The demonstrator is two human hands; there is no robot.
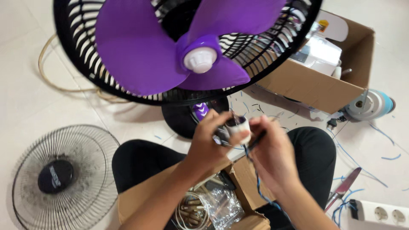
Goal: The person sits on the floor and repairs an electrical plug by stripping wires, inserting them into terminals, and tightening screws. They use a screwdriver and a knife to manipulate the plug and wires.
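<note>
From the head view I see my left hand [209, 142] and my right hand [272, 155] close together over my lap. My left hand is wrapped around a small white part [238, 129] with a dark top, and its fingers pinch it tight. My right hand is closed on a thin dark tool [257, 140] whose tip touches the white part. A blue and black wire [257, 187] hangs down from there, past my right wrist. The white part sits in the middle of the picture, just under the fan. The fan has a purple blade [140, 51] with a white cap [199, 59] in its middle, and a black guard [81, 47] stands behind the blade. Its black base [179, 119] is on the floor just past my hands. A loose wire grille [64, 176] lies flat on the floor at the left. A big box [311, 87] stands at the upper right. A small box [245, 176] with wires and a clear bag rests on my knees. A knife [343, 187] and a white power strip [383, 213] lie at the lower right.
</note>
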